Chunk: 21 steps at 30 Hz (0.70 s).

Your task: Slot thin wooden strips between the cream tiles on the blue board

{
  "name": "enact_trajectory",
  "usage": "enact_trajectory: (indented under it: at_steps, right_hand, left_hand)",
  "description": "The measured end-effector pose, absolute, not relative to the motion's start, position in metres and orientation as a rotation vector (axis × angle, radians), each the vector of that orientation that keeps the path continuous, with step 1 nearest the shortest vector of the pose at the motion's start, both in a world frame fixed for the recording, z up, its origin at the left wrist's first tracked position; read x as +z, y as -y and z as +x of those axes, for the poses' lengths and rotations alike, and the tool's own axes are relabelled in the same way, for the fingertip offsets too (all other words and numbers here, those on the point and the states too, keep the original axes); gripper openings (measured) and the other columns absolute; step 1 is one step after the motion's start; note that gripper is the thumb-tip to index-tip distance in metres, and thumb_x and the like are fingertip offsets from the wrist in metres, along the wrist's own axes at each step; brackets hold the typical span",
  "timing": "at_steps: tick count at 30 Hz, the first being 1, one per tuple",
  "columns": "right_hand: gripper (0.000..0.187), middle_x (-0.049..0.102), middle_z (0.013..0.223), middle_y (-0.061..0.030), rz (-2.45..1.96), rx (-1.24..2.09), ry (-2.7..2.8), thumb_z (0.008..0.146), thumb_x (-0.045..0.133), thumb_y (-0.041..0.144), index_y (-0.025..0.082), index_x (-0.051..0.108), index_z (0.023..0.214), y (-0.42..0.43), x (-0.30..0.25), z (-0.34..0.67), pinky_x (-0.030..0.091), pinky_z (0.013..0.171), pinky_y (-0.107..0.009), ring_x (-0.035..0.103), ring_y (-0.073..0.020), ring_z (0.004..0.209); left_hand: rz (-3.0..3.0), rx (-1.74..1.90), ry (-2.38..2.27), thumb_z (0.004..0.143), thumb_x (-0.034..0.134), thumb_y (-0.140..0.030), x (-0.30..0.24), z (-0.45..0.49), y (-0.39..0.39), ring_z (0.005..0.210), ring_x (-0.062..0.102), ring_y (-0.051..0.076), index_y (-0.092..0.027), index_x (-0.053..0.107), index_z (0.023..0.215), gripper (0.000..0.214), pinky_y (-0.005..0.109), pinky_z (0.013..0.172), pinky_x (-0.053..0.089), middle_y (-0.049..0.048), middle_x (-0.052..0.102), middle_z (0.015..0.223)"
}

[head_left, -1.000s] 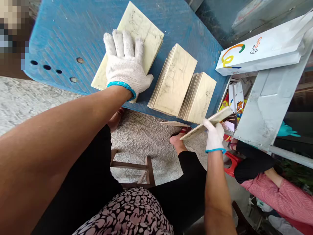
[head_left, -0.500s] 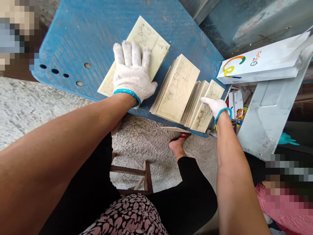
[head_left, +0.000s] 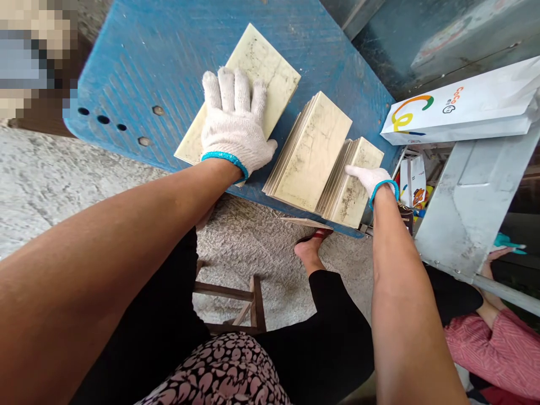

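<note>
My left hand (head_left: 236, 121), in a white knit glove with a blue cuff, lies flat with fingers stretched on the left stack of thin cream boards (head_left: 268, 64). The boards are rectangular, with dark specks and streaks. A middle stack of similar boards (head_left: 314, 152) lies slanted between my hands, its layers fanned out on the left side. My right hand (head_left: 371, 179), gloved alike, is at the right stack of boards (head_left: 352, 199). Its thumb rests across the top and its fingers go round the right edge, mostly hidden.
All three stacks lie on a blue worktop (head_left: 139, 62) with several holes and bolts. At the right, a white paper bag (head_left: 459, 107) lies beside a grey metal panel (head_left: 476, 185). Another person's pink garment (head_left: 498, 349) shows lower right. A wooden stool (head_left: 253, 304) stands below.
The right stack's top board has shifted left over the layers beneath, along with my right hand. My left hand stays flat on its stack. The view has shifted slightly.
</note>
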State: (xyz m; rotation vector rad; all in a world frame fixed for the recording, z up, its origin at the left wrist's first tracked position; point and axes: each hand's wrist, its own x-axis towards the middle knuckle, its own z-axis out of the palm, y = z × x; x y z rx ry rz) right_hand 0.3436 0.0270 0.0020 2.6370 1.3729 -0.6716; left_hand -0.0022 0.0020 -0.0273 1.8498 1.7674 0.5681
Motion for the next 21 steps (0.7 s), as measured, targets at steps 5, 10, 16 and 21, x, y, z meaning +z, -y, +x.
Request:
enact_trajectory:
  at_steps: [5, 10, 16, 21]
  right_hand:
    - [0.063, 0.068, 0.101, -0.0164, 2.669, -0.522, -1.364, 0.065, 0.072, 0.065, 0.010, 0.070, 0.098, -0.016, 0.021, 0.332, 0.046, 0.097, -0.047, 0.061, -0.0332, 0.110]
    - [0.052, 0.066, 0.090, -0.0093, 3.094, -0.208, -1.513, 0.083, 0.050, 0.065, 0.015, 0.064, 0.085, 0.046, 0.023, 0.344, 0.048, 0.094, -0.046, 0.062, -0.0273, 0.097]
    - [0.051, 0.063, 0.114, -0.0122, 3.634, -0.425, -1.029, 0.080, 0.055, 0.050, 0.012, 0.055, 0.114, 0.182, -0.042, 0.328, 0.052, 0.093, -0.036, 0.061, -0.0219, 0.104]
    - [0.083, 0.053, 0.134, -0.0177, 3.331, -0.977, -0.818, 0.073, 0.062, 0.048, 0.011, 0.032, 0.140, 0.244, -0.095, 0.277, 0.047, 0.101, -0.036, 0.054, -0.0235, 0.122]
  left_hand:
    - [1.906, 0.524, -1.831, 0.065, 0.035, -0.072, -0.029, -0.003, -0.001, 0.142, -0.031, 0.015, -0.027, 0.008, 0.157, 0.106, 0.045, 0.121, -0.020, -0.0153, 0.026, 0.155]
    - [1.937, 0.480, -1.866, 0.065, 0.037, -0.072, -0.030, -0.003, -0.002, 0.142, -0.030, 0.014, -0.029, 0.009, 0.157, 0.105, 0.046, 0.122, -0.017, -0.0159, 0.019, 0.157]
    - [1.919, 0.435, -1.857, 0.062, 0.038, -0.074, -0.031, -0.003, -0.003, 0.141, -0.030, 0.014, -0.031, 0.006, 0.156, 0.109, 0.044, 0.119, -0.022, -0.0219, 0.007, 0.157]
    - [1.902, 0.436, -1.856, 0.060, 0.042, -0.076, -0.029, -0.002, -0.003, 0.146, -0.018, 0.025, -0.037, 0.005, 0.155, 0.109, 0.044, 0.117, -0.023, -0.0249, 0.002, 0.156]
